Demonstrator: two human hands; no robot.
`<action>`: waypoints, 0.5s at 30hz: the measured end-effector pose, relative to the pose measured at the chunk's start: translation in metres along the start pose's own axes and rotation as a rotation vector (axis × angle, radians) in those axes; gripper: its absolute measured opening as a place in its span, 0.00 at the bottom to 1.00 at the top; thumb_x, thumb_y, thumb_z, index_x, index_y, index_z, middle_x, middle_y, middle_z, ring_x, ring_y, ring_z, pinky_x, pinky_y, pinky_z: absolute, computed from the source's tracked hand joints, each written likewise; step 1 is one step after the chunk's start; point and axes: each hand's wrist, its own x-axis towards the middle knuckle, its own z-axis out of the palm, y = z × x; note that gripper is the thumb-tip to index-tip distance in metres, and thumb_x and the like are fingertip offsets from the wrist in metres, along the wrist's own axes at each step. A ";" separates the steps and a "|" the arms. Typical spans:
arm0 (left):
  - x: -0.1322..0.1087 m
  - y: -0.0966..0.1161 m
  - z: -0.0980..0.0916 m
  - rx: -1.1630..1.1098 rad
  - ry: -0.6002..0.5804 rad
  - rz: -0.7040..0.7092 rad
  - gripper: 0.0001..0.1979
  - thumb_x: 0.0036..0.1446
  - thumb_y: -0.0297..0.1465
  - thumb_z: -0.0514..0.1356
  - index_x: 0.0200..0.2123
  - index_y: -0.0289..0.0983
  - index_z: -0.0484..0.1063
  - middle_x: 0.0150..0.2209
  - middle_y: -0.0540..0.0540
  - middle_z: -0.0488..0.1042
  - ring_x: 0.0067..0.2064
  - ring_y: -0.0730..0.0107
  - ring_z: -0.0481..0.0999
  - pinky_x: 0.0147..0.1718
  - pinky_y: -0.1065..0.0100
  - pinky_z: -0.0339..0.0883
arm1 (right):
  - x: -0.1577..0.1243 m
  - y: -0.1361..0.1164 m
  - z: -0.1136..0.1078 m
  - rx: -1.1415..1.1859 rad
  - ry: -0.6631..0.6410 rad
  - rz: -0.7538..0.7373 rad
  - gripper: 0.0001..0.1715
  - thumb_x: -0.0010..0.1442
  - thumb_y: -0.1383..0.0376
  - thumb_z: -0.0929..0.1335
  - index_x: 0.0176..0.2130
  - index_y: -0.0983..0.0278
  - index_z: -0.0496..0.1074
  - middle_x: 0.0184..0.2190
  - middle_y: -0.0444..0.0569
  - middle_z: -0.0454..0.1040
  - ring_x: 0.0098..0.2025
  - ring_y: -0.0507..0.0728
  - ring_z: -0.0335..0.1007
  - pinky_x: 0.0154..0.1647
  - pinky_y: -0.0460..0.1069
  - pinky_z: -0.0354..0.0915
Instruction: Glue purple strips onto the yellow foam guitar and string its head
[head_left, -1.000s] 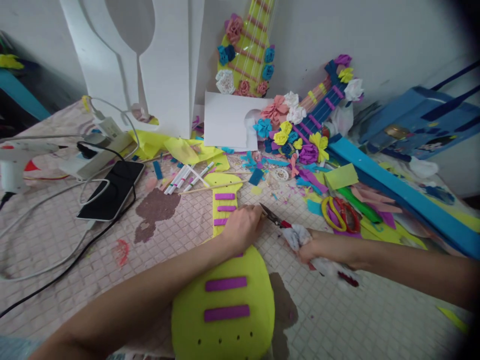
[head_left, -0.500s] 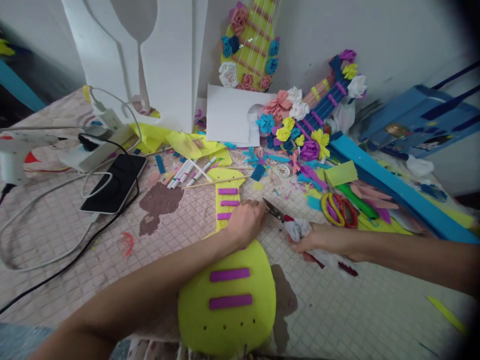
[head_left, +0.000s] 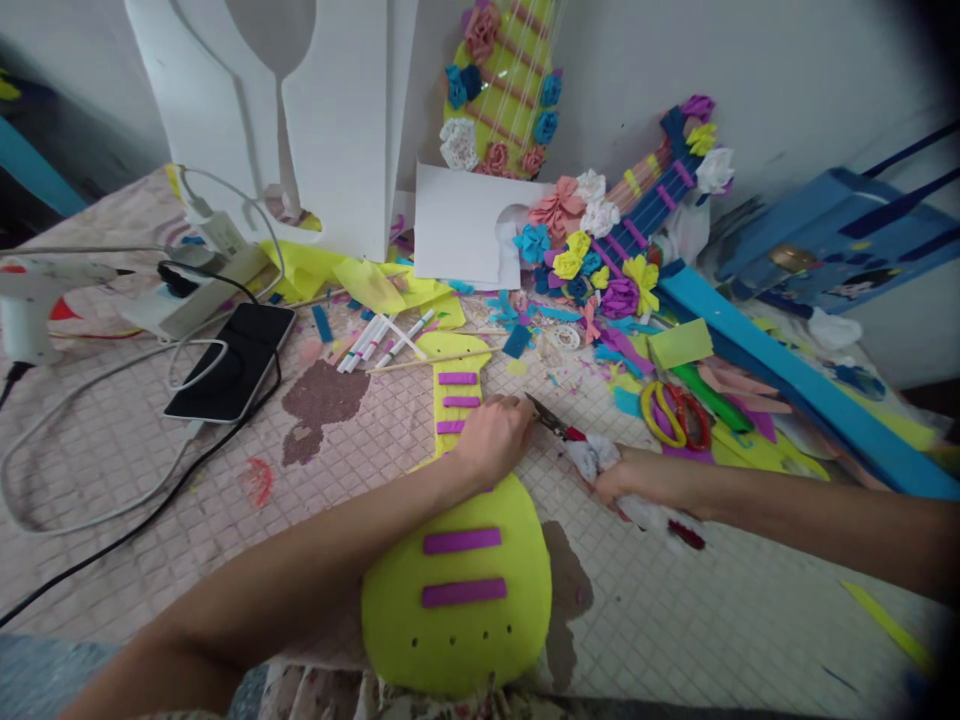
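A lime-green foam guitar shape [head_left: 457, 590] with purple strips lies on the table in front of me. My left hand [head_left: 491, 440] rests closed on its neck, fingers curled at the right edge and pinching something I cannot make out. My right hand [head_left: 637, 478] is wrapped round the handles of small scissors [head_left: 553, 422] bound in white cloth. The scissor blades point left and nearly touch my left fingertips.
A black phone [head_left: 232, 360] with cables and a white glue gun [head_left: 30, 300] lie at left. Markers [head_left: 375, 342], foam scraps, yellow and red scissors [head_left: 671, 415], decorated foam guitars [head_left: 502, 90], white boards [head_left: 330, 120] and a blue bag [head_left: 840, 240] crowd the back and right.
The view has shifted slightly; the guitar shape sits a little higher in frame. Both hands stay at the guitar's neck with the scissors close to my left fingers.
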 end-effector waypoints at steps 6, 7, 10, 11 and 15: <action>0.000 -0.001 0.003 0.011 0.018 0.025 0.05 0.58 0.25 0.52 0.33 0.35 0.67 0.33 0.43 0.73 0.37 0.63 0.72 0.37 0.65 0.67 | 0.004 0.004 -0.001 -0.006 -0.004 -0.033 0.08 0.37 0.68 0.65 0.22 0.62 0.59 0.15 0.39 0.60 0.18 0.47 0.53 0.16 0.44 0.47; 0.000 -0.001 0.004 0.015 0.021 0.026 0.05 0.58 0.25 0.52 0.33 0.35 0.67 0.33 0.43 0.73 0.37 0.63 0.72 0.37 0.65 0.67 | 0.003 0.003 -0.001 -0.008 0.001 -0.040 0.08 0.37 0.69 0.65 0.22 0.62 0.59 0.16 0.39 0.60 0.18 0.47 0.53 0.16 0.44 0.47; -0.001 -0.001 0.004 0.028 0.032 0.034 0.05 0.59 0.25 0.53 0.34 0.35 0.67 0.32 0.43 0.73 0.38 0.62 0.72 0.36 0.64 0.67 | 0.002 0.001 -0.001 -0.017 0.005 -0.047 0.09 0.37 0.69 0.65 0.23 0.63 0.60 0.16 0.39 0.60 0.18 0.47 0.53 0.16 0.44 0.47; -0.002 -0.001 0.004 0.032 0.033 0.038 0.05 0.59 0.25 0.53 0.34 0.35 0.67 0.32 0.43 0.73 0.38 0.61 0.72 0.37 0.63 0.67 | 0.002 0.001 0.000 -0.015 0.000 -0.050 0.09 0.37 0.69 0.65 0.23 0.63 0.60 0.16 0.39 0.60 0.18 0.47 0.53 0.17 0.44 0.48; -0.004 0.000 0.004 0.049 0.033 0.051 0.05 0.60 0.26 0.52 0.34 0.34 0.67 0.33 0.43 0.72 0.38 0.60 0.72 0.37 0.63 0.67 | 0.002 0.004 -0.001 -0.014 -0.015 -0.084 0.08 0.37 0.69 0.65 0.24 0.63 0.61 0.18 0.40 0.62 0.19 0.48 0.54 0.17 0.44 0.50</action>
